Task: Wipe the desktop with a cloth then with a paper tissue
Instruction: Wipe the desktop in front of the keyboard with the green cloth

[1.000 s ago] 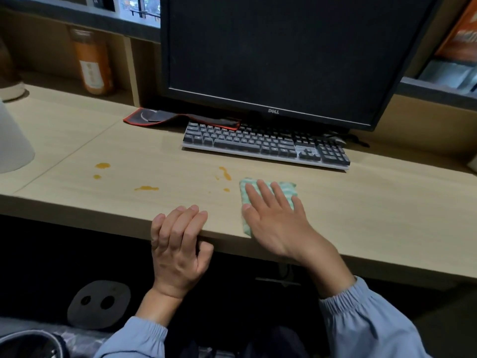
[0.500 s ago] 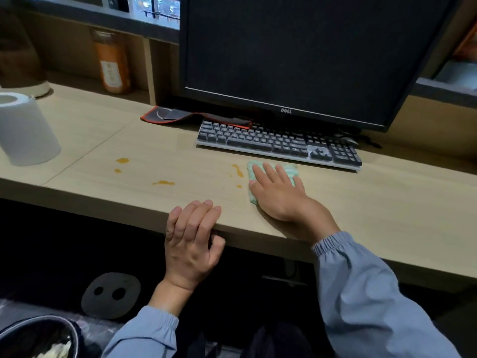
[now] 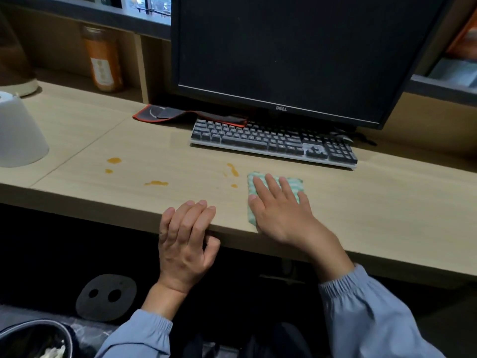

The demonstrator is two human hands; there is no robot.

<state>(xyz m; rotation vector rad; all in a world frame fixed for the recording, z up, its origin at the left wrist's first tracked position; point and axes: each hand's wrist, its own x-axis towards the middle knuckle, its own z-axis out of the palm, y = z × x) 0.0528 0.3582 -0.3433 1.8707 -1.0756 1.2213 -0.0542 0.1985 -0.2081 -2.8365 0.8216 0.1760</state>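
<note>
Right at the front edge of the desk [image 3: 387, 215] we see the right hand [image 3: 281, 215] lying flat on the green-and-white cloth [image 3: 294, 187], fingers straight and spread, pressing it down rather than clutching it. The cloth sits near the middle of the front edge, in front of the keyboard [image 3: 273, 142] and just beside an orange stain [image 3: 233, 170]. We find more orange spots [image 3: 156, 183] further toward the left end of the desk. The left hand [image 3: 185, 239] hooks over the front edge left of the cloth, fingers curled on top and thumb tucked beneath, gripping the board. The white paper roll [image 3: 18, 133] stands at the far left end, well apart from both hands. Behind the keyboard stands a dark monitor [image 3: 296, 47], with a red-edged mouse pad [image 3: 185, 116] tucked under it.
</note>
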